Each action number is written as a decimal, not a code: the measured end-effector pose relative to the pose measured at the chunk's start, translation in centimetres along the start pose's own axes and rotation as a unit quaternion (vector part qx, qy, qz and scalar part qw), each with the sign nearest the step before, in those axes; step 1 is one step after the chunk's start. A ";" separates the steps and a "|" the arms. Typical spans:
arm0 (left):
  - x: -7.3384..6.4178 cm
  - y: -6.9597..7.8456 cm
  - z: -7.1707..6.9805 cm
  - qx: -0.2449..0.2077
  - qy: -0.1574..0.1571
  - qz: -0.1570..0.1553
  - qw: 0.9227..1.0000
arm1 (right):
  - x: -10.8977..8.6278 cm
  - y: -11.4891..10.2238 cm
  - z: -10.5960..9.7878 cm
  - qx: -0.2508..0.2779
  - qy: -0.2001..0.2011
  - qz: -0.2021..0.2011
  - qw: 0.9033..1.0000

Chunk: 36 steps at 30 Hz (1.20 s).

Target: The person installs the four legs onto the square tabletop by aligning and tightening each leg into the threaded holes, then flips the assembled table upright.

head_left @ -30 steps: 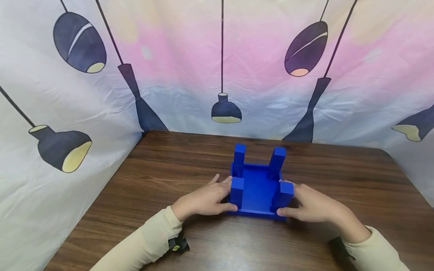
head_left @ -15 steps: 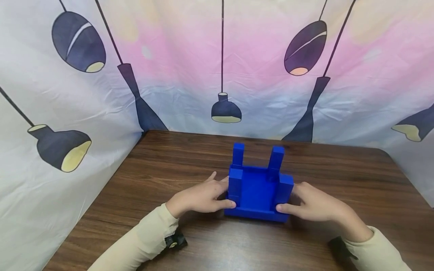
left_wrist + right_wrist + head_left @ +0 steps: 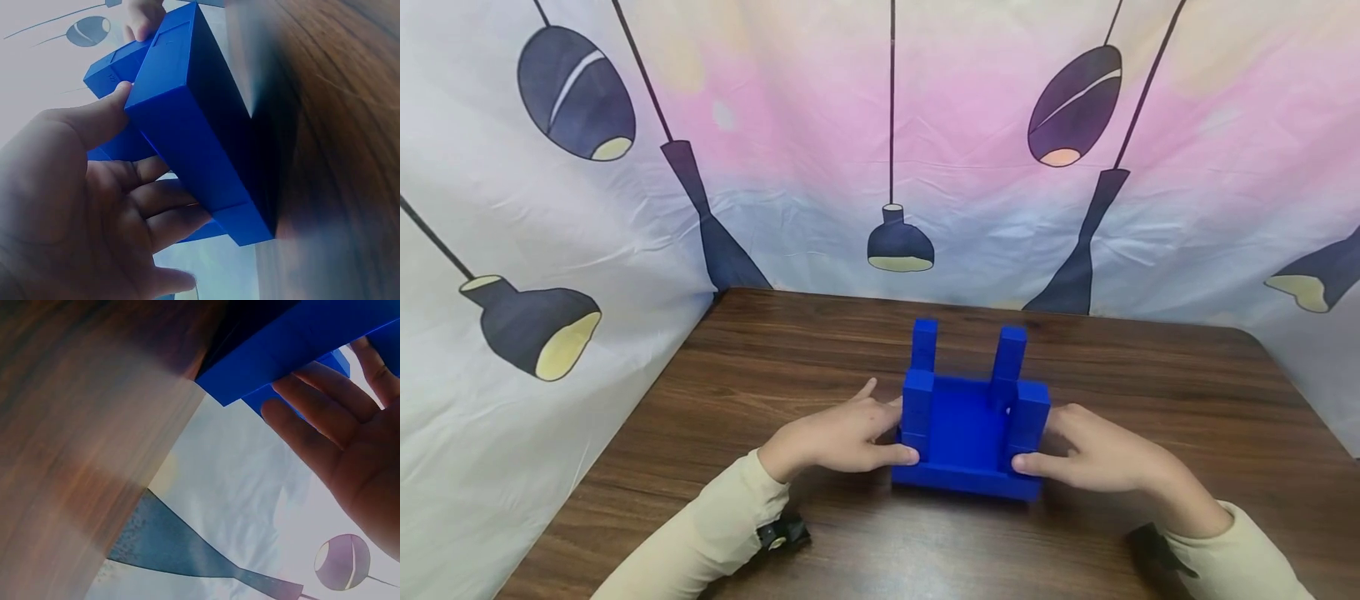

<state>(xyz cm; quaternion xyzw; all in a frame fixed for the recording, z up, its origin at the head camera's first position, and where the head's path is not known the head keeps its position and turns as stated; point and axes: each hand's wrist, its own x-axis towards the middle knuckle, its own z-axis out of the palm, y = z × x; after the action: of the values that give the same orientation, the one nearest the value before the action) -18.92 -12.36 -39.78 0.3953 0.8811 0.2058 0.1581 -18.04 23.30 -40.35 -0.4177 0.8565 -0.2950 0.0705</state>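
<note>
A small blue toy table point(image 3: 964, 425) lies upside down in the head view, its low-rimmed top underneath and its four-sided legs pointing up. Its near edge is tipped up; in the left wrist view the blue side wall point(image 3: 181, 131) leans away from the tabletop, its far corner down at the wood. My left hand point(image 3: 850, 435) grips the left side, thumb at the near corner beside a leg point(image 3: 917, 408). On the right my right hand point(image 3: 1105, 454) holds the opposite side, thumb on the near right corner. In the right wrist view its fingers point(image 3: 312, 406) reach along the blue edge.
The toy table is over a dark wood-grain tabletop point(image 3: 775, 350). A curtain point(image 3: 805, 233) printed with hanging lamps closes off the back and sides. Small black devices point(image 3: 784, 532) are strapped under both sleeves.
The toy table's near edge has tipped up, showing more of its front wall, and the piece has shifted slightly left and nearer. My left hand has moved slightly left; the right has barely moved.
</note>
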 end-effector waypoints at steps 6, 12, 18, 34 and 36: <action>-0.1 0.2 -0.4 -0.015 -0.007 0.014 1.000 | -0.1 0.1 -0.4 0.024 0.001 -0.020 1.000; -0.2 0.0 -0.9 -0.073 0.004 0.054 0.996 | -0.1 0.1 -0.6 0.063 0.013 -0.040 0.997; -0.1 0.1 -1.3 -0.110 0.029 0.073 0.991 | 0.1 0.0 -0.8 0.110 0.046 -0.052 0.992; 0.1 0.5 -1.0 -0.135 0.117 0.082 0.981 | 0.0 -0.5 -1.4 0.209 0.026 -0.013 0.977; 0.1 0.5 -0.9 -0.149 0.120 0.073 0.979 | 0.1 -0.5 -1.4 0.233 0.021 -0.012 0.972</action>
<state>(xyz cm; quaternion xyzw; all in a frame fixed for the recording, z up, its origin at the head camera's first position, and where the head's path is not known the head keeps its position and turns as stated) -19.04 -12.23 -38.75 0.4029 0.8219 0.3919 0.0927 -18.24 23.62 -38.95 -0.3935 0.7603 -0.4963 0.1443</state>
